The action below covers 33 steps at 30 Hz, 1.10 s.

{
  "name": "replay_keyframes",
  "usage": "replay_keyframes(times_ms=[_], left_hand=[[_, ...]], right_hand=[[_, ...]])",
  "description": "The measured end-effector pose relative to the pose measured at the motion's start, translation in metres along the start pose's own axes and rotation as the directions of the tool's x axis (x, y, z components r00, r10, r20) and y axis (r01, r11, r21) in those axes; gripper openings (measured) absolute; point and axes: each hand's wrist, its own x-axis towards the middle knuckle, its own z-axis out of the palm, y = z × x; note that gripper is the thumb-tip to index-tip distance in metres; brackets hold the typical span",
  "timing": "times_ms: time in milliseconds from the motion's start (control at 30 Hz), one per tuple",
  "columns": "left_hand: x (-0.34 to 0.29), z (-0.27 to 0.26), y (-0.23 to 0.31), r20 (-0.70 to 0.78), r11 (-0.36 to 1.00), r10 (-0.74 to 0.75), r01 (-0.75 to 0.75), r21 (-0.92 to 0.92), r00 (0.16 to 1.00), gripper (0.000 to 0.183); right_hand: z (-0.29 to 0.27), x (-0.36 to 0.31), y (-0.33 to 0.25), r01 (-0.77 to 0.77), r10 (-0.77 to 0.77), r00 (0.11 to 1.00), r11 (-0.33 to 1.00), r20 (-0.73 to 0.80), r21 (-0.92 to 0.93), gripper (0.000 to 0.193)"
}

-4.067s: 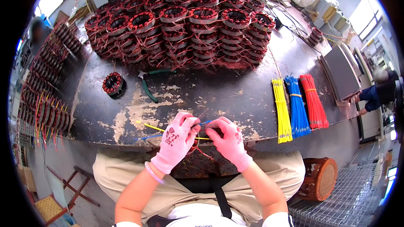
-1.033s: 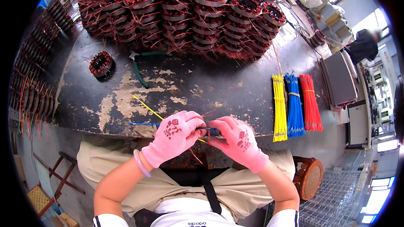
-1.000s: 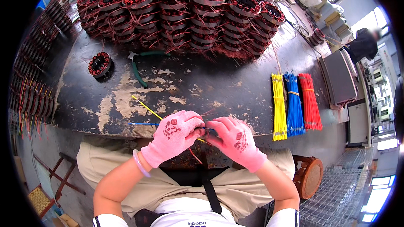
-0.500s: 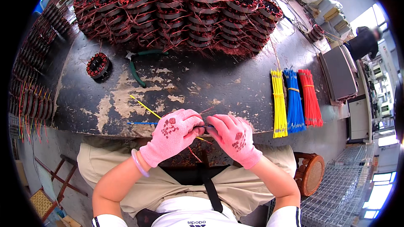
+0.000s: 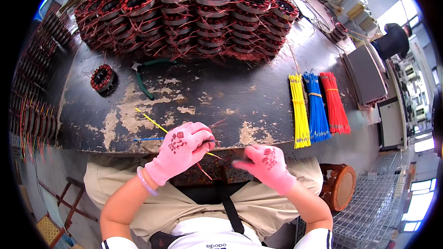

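My left hand (image 5: 183, 146), in a pink glove, is closed at the near edge of the table. From its left side stick out a yellow wire (image 5: 150, 119) and a blue wire (image 5: 146, 139). Thin reddish wires (image 5: 218, 123) poke out past its fingertips, and a red lead (image 5: 203, 171) hangs below; whatever else lies under the palm is hidden. My right hand (image 5: 267, 162), also gloved in pink, is apart from the left one, in front of the table edge. Motion smears its fingertips, so its grip is unclear.
Stacked wound stator cores (image 5: 214, 27) fill the back of the table. One single stator (image 5: 102, 78) lies at left beside green-handled pliers (image 5: 144, 85). Bundles of yellow (image 5: 300, 115), blue (image 5: 317, 110) and red wires (image 5: 335, 106) lie at right. A wooden stool (image 5: 342, 186) stands right of me.
My right hand has pulled away from the left, moving right and down toward me. My left hand keeps the wires and has shifted slightly left. The whole view has shifted a little.
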Motion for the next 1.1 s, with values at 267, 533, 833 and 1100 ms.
replay_keyframes(times_ms=[267, 533, 833, 1100], left_hand=[[0.002, 0.002, 0.000, 0.006, 0.999, 0.036, -0.036, 0.025, 0.999, 0.019], [0.000, -0.002, -0.001, 0.003, 1.000, 0.011, -0.011, -0.003, 1.000, 0.018], [0.001, 0.002, -0.003, -0.003, 0.997, 0.072, -0.072, 0.041, 0.997, 0.017], [0.000, 0.003, -0.001, -0.020, 0.999, 0.037, -0.037, -0.004, 0.999, 0.016]], right_hand=[[0.016, 0.052, -0.014, 0.396, -0.336, 0.855, 0.915, -0.395, 0.079, 0.021], [-0.006, 0.040, -0.029, 0.012, 0.061, 0.980, 0.931, -0.191, 0.364, 0.021], [0.018, 0.047, -0.021, -0.037, 0.102, 0.993, 0.757, -0.062, 0.653, 0.019], [0.002, 0.043, -0.021, 0.215, -0.135, 0.959, 0.918, -0.248, 0.333, 0.015]])
